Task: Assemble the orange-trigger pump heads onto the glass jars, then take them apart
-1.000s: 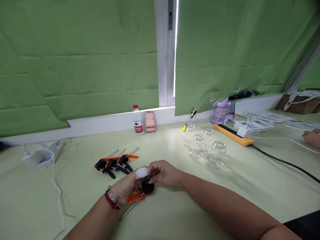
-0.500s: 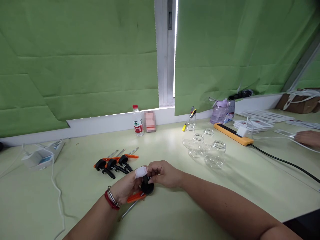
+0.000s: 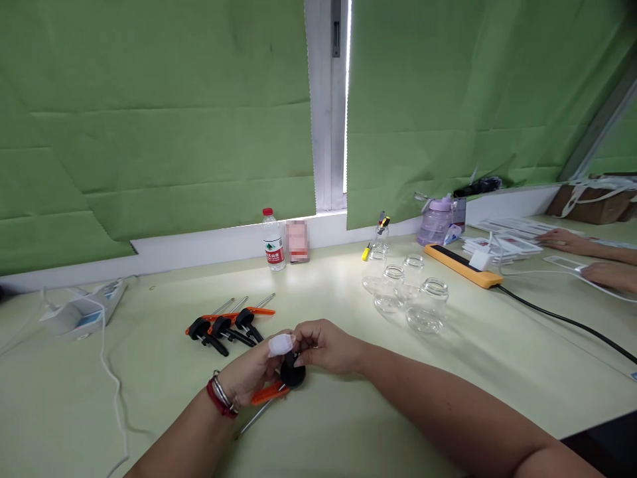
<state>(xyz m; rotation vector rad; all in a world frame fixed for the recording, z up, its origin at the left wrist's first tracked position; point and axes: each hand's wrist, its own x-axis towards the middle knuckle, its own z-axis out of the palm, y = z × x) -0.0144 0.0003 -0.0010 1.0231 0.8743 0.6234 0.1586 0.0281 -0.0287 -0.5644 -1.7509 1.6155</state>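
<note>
With fingers closed on one black-and-orange part (image 3: 292,376), the left hand (image 3: 251,373) and right hand (image 3: 326,345) seem mid-adjustment, and the next move likely calls for steady holding.

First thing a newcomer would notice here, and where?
Probably the green sheets filling most of the upper half, split by a pale window frame. Then, below centre, the left hand, with its white wrap, and the right hand meeting at a black piece. Three similar pieces lie beyond them to the left; clear jars stand to the right.
</note>
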